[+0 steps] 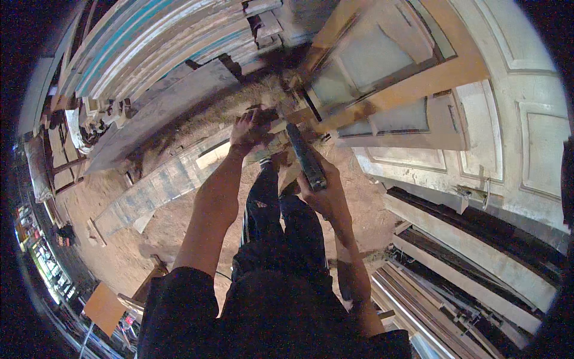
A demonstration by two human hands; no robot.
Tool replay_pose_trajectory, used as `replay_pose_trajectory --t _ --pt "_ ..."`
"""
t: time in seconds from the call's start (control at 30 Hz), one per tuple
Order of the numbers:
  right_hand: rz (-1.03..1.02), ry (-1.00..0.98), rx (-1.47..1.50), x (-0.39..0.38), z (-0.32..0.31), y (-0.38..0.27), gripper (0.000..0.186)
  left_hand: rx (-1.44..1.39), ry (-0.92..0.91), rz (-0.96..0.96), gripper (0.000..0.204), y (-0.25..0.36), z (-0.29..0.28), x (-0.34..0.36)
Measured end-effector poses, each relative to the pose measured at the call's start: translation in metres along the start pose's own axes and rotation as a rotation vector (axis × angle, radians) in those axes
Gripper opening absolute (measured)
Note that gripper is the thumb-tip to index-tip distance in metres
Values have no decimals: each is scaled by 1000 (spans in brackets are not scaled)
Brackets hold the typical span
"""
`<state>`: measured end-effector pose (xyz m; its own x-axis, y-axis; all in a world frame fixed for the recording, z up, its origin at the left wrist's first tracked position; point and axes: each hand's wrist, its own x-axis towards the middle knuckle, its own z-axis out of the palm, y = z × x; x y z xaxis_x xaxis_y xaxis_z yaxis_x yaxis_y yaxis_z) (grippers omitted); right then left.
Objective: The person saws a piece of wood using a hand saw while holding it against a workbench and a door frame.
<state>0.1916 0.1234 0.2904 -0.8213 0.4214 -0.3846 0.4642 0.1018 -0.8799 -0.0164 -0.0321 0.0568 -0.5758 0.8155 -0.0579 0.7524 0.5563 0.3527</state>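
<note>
My right hand [327,194] is closed round a dark, elongated power tool [305,158], whose narrow end points forward; its exact kind is unclear from above. Ahead and to the left, my left hand [250,133] bends its fingers over a dark, shadowed spot by the wood, and what they hold is hidden. A pale wooden strip [214,157] runs beneath the left wrist. Under it a long, worn grey board [158,185] stretches across the ground to the left. My legs are below, between the two forearms.
A stack of long boards [161,45] fills the far left, with a wide grey plank [161,113] leaning before it. Glazed wooden frames [382,66] and pale panelled doors [508,107] stand at right. Timber lengths [442,317] lie lower right on bare earth [185,221].
</note>
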Motion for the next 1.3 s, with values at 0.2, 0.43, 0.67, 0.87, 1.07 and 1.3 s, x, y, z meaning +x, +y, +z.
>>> replay_pose_trajectory --t 0.2,0.43,0.67,0.87,1.07,1.3 --pt "-15 -50 22 2 1 -8 56 -46 -91 -138 89 -18 -2 -4" --pt "-48 14 -23 4 1 7 55 -62 -129 -78 104 -23 21 4" --pt "16 -41 49 2 3 -16 52 -23 -153 -99 112 -33 26 -1" --pt "4 -20 59 3 -10 -7 52 -80 -180 -131 100 2 -2 14" --pt "-4 -43 76 11 15 -26 50 -3 -137 -169 90 -44 12 0" --pt "19 20 8 7 7 -20 51 -104 -178 -109 97 -23 24 5"
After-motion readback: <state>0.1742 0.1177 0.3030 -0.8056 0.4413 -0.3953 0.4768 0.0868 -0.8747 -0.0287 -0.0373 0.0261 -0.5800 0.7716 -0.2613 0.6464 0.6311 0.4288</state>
